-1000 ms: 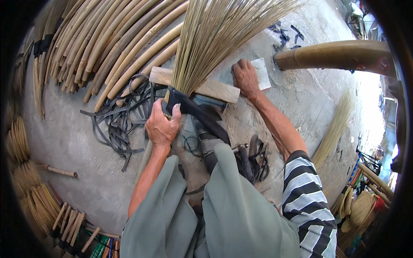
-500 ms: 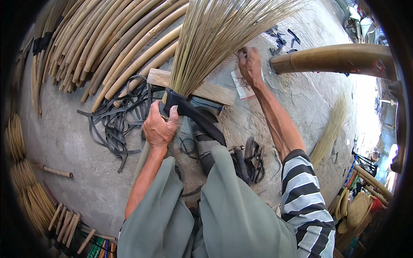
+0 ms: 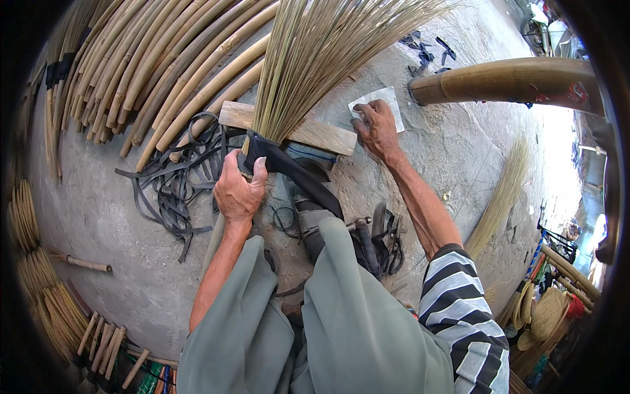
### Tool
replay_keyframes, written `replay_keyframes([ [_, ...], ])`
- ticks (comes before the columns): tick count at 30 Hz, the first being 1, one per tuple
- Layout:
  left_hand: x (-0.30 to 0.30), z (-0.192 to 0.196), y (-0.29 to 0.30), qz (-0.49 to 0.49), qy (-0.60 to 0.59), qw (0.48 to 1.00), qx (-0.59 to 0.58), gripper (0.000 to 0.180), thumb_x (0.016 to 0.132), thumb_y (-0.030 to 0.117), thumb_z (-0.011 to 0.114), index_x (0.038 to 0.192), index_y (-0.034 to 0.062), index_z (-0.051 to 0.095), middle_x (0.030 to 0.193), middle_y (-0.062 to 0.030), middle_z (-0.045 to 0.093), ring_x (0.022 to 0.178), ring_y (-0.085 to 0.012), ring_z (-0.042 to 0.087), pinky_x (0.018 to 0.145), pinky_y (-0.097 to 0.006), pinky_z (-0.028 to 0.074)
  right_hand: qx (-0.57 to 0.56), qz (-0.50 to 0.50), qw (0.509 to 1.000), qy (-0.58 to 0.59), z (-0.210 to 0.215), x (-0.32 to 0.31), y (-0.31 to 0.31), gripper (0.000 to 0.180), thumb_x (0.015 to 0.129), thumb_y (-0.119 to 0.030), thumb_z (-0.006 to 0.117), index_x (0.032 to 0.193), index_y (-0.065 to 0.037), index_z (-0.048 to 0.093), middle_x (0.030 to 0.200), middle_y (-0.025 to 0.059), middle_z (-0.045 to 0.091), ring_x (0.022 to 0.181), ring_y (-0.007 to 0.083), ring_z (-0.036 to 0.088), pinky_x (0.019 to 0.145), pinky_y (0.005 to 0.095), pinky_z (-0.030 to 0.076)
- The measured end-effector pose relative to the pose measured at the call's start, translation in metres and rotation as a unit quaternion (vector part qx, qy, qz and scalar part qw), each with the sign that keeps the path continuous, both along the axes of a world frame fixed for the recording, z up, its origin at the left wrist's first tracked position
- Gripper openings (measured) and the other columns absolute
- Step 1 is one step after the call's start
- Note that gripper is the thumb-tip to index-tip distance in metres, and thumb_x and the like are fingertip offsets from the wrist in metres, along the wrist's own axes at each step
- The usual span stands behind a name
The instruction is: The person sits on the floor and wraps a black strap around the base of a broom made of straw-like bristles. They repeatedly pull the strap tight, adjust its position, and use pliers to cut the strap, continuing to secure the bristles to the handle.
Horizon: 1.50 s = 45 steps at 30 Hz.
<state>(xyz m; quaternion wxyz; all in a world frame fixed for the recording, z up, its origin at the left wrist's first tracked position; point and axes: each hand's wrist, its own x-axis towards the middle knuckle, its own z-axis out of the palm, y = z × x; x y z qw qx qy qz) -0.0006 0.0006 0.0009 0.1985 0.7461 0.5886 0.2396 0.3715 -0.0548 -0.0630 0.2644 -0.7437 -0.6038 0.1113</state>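
Observation:
A fan of dry grass stalks, a broom head (image 3: 308, 65), rests across a wooden block (image 3: 321, 136), its narrow end toward me. My left hand (image 3: 239, 189) is closed around that end, thumb on the right. Black rubber strip (image 3: 298, 176) binds the stalks there and runs taut down to the right, toward my leg. My right hand (image 3: 377, 130) is over a small white paper sheet (image 3: 392, 100) on the floor, fingers bent but apart. No held thing shows in it; contact with the paper is unclear.
Curved bamboo poles (image 3: 190, 72) lie in rows at the far left, beside tangled black strips (image 3: 174, 177). A thick bamboo tube (image 3: 499, 82) reaches in from the right. A loose grass bundle (image 3: 502, 200) lies at right, and a hammer-like tool (image 3: 366, 246) near my knees.
My right hand has come down and slightly left, from beside the grass to over the paper, its fingers loosening from a closed shape. My left hand keeps its hold on the broom head.

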Motion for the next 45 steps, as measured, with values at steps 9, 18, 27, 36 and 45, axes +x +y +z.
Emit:
replay_keyframes([
  [9, 0.001, 0.003, 0.000, -0.001, 0.001, 1.000, -0.018, 0.057, 0.102, 0.051, 0.075, 0.134, 0.0044, 0.067, 0.112, -0.0251, 0.078, 0.096, -0.0499, 0.077, 0.080, -0.055, 0.061, 0.039, -0.014, 0.999, -0.030, -0.012, 0.002, 0.004, 0.022, 0.089, -0.012, 0.079, 0.110, -0.007, 0.077, 0.108, 0.0158, 0.065, 0.106, 0.0375, 0.064, 0.091, 0.0496, 0.051],
  [18, -0.001, 0.001, 0.000, -0.007, -0.001, 1.000, -0.019, 0.059, 0.103, 0.051, 0.074, 0.134, 0.0027, 0.066, 0.113, -0.0251, 0.078, 0.097, -0.0492, 0.077, 0.082, -0.054, 0.062, 0.036, -0.075, 0.993, -0.080, -0.011, 0.005, 0.002, 0.017, 0.090, -0.009, 0.073, 0.107, -0.005, 0.072, 0.113, 0.0165, 0.066, 0.108, 0.0391, 0.064, 0.093, 0.0512, 0.051],
  [27, 0.001, 0.003, -0.001, -0.006, -0.003, 1.000, -0.008, 0.057, 0.102, 0.049, 0.075, 0.134, 0.0030, 0.067, 0.110, -0.0250, 0.078, 0.095, -0.0486, 0.077, 0.080, -0.054, 0.061, 0.033, 0.008, 0.999, -0.031, 0.004, 0.010, -0.012, 0.037, 0.085, -0.008, 0.076, 0.122, -0.011, 0.077, 0.122, 0.0172, 0.066, 0.116, 0.0394, 0.065, 0.099, 0.0520, 0.054],
  [36, 0.000, 0.001, 0.000, -0.009, 0.000, 1.000, -0.006, 0.055, 0.103, 0.048, 0.075, 0.134, 0.0023, 0.067, 0.110, -0.0250, 0.078, 0.094, -0.0486, 0.077, 0.080, -0.054, 0.062, -0.018, 0.056, 0.997, -0.053, 0.004, 0.016, -0.014, 0.041, 0.082, -0.011, 0.083, 0.122, -0.016, 0.079, 0.126, 0.0111, 0.064, 0.116, 0.0350, 0.062, 0.099, 0.0495, 0.052],
  [45, 0.002, 0.003, 0.000, -0.007, 0.002, 1.000, -0.001, 0.053, 0.103, 0.046, 0.075, 0.133, 0.0041, 0.067, 0.108, -0.0237, 0.079, 0.093, -0.0484, 0.077, 0.080, -0.054, 0.061, -0.005, 0.057, 0.996, -0.070, -0.003, 0.012, -0.021, 0.025, 0.088, -0.012, 0.082, 0.112, -0.012, 0.077, 0.122, 0.0100, 0.064, 0.114, 0.0340, 0.061, 0.097, 0.0489, 0.050],
])
